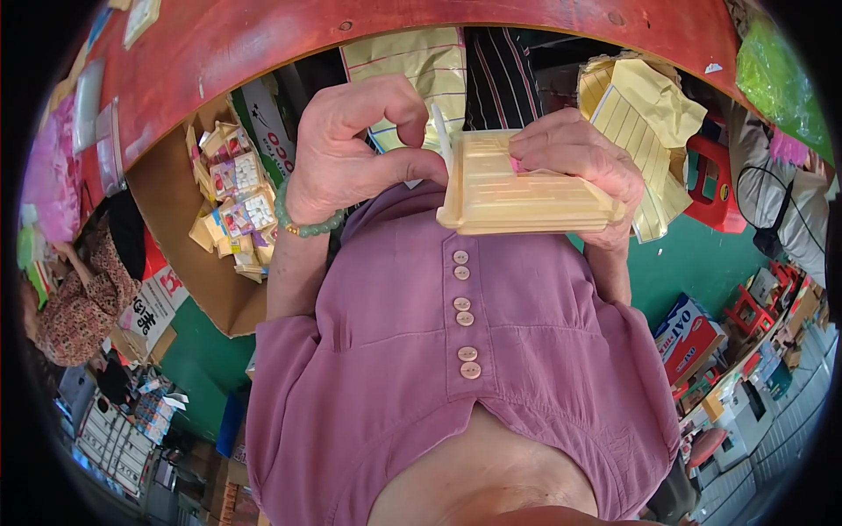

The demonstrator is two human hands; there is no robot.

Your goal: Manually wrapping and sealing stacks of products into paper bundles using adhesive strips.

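Observation:
My right hand (pixel 574 167) grips a pale yellow, shallow, box-like case (pixel 526 206) in front of my chest, its fingers lying over the top face. A small pink bit (pixel 516 165) shows beside those fingertips. On the case's left end stands a thin white strip or flap (pixel 440 131). My left hand (pixel 364 145), with a green bead bracelet (pixel 307 228) at the wrist, is curled into a ring, index finger bent down toward the thumb. Its fingertips are right against the white strip; whether anything is pinched between them is hidden.
A cardboard box (pixel 171 197) at left holds several small packs (pixel 250 210). The red table edge (pixel 351 22) curves across the top. Crumpled yellow paper (pixel 658 114) and a red stool (pixel 715 184) are to the right. Another person (pixel 83 298) sits at far left.

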